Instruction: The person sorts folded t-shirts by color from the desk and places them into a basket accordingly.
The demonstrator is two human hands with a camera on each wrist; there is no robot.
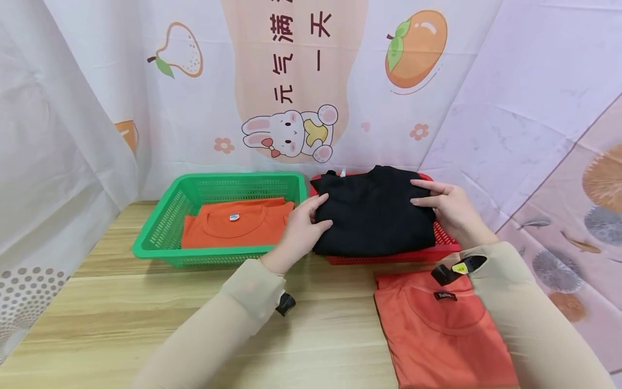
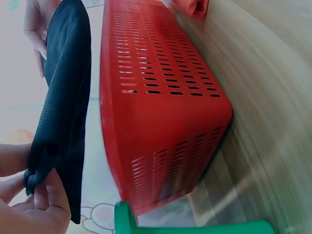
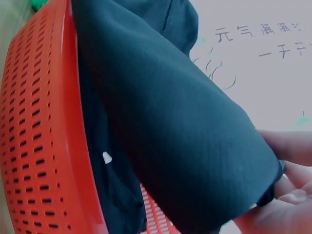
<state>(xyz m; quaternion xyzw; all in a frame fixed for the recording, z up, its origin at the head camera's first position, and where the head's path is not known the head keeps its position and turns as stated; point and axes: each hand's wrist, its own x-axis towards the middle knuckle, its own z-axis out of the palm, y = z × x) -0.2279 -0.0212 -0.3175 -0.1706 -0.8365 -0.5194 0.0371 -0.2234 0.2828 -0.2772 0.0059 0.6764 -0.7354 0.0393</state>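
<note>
A folded black garment [image 1: 374, 216] is held just above the red basket [image 1: 443, 250]. My left hand [image 1: 302, 229] pinches its left edge; in the left wrist view, thumb and fingers grip a fold of the dark cloth [image 2: 63, 97]. At the opposite edge, my right hand [image 1: 451, 212] holds the garment between thumb and fingers, as the right wrist view also shows. Below it in that view, more black cloth [image 3: 117, 200] with a small white tag lies inside the basket.
Left of the red basket stands a green basket [image 1: 157, 229] containing a folded orange T-shirt [image 1: 238, 224]. A folded coral-red T-shirt [image 1: 447, 335] lies on the wooden table [image 1: 121, 324] beside my right forearm. A printed curtain [image 1: 194, 124] hangs behind the baskets.
</note>
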